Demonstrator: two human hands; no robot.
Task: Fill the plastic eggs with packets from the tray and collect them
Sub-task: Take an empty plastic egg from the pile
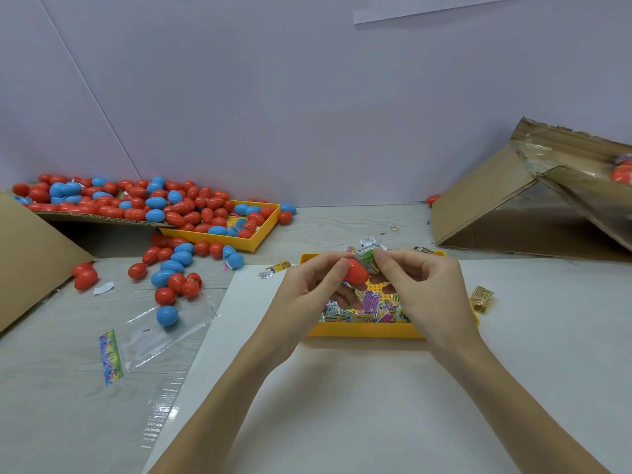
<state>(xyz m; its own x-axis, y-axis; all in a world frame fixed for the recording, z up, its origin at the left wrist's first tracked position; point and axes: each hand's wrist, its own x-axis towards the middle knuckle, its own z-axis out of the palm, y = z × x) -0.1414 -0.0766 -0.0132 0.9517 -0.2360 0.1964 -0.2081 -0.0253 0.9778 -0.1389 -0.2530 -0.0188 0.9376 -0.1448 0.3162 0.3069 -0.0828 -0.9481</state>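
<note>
Both hands meet just above the far edge of the shallow yellow plastic tray (pixel 362 331) that sits on the desk (pixel 342 388) in front of the person. The left hand (pixel 307 282) grasps a red plastic egg half (pixel 356 273) between thumb and curled fingers, its open end turned toward the right hand. The right hand (pixel 424 285) pinches a green wrapped packet (pixel 368 260) between thumb and forefinger, and the packet touches the mouth of the egg half; how far it is inside cannot be told. Beneath the hands, the tray holds a loose heap of small coloured packets (pixel 362 307). A single yellow packet (pixel 481 298) lies on the desk just right of the tray, and two more small packets (pixel 275 270) lie just beyond the tray's far left corner. Well to the left of the tray, a big pile of red and blue plastic eggs (pixel 136 203) covers a cardboard flap and spills into a second yellow tray (pixel 253 241) and down onto the desk. A clear plastic bag with a colourful header strip (pixel 150 340) lies flat to the left of the tray. To the tray's far right stands a tilted brown cardboard box (pixel 506 206).
</note>
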